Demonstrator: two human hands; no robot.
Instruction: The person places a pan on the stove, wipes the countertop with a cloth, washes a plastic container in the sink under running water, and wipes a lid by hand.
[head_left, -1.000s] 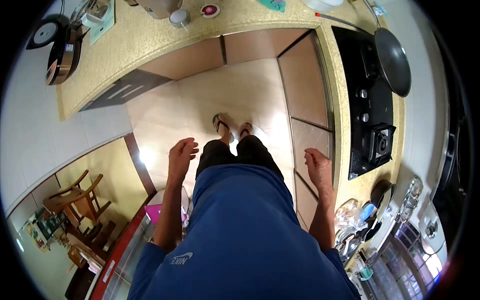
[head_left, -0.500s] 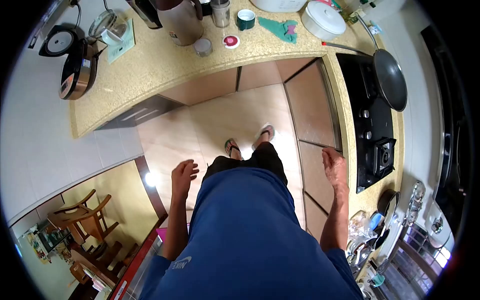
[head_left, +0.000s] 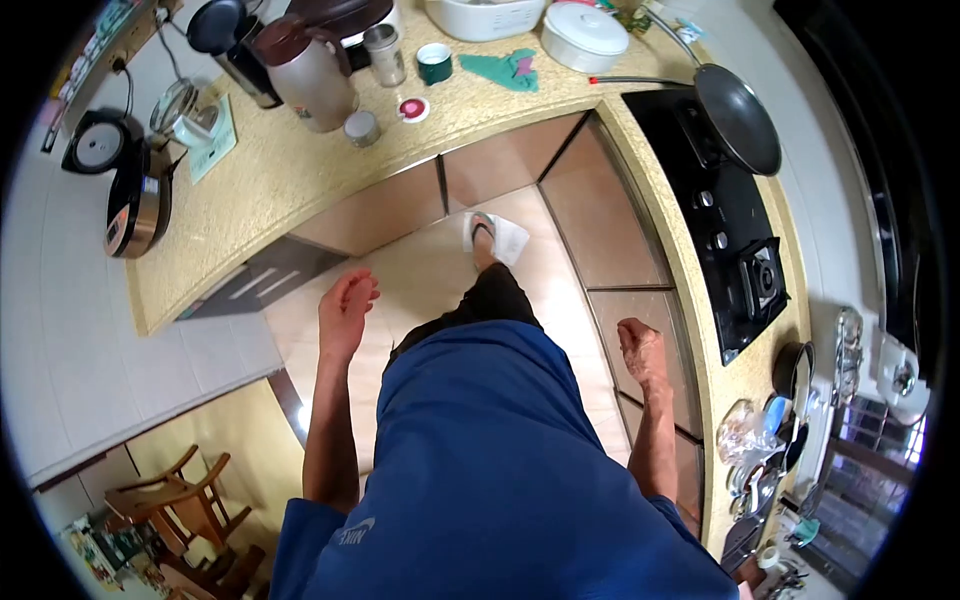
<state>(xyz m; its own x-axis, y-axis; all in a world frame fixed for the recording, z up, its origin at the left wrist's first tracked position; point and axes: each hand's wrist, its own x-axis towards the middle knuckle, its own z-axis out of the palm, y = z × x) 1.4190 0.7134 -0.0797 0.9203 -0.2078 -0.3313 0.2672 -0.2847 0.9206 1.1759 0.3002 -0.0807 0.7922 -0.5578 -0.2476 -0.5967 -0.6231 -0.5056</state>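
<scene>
My left hand (head_left: 347, 312) hangs in the air over the pale floor, left of my blue shirt, with its fingers loosely curled and apart and nothing in them. On the other side, my right hand (head_left: 642, 350) is held in front of the lower cabinet doors, its fingers curled in and nothing visible in it. Neither hand touches anything. On the counter ahead stand a thermos jug (head_left: 310, 85), a glass jar (head_left: 384, 55), a green cup (head_left: 434, 64), a green cloth (head_left: 503, 69) and a white lidded pot (head_left: 584, 38).
A yellow stone counter (head_left: 270, 150) curves ahead and along the right. It carries a rice cooker (head_left: 137, 210) at the left and a black gas stove (head_left: 715, 205) with a frying pan (head_left: 737, 118) at the right. A wooden chair (head_left: 185, 500) is at lower left.
The counter ahead and its items have come nearer and more fully into view. One foot has moved forward, and the other is now hidden. My left hand has risen and its fingers have spread somewhat.
</scene>
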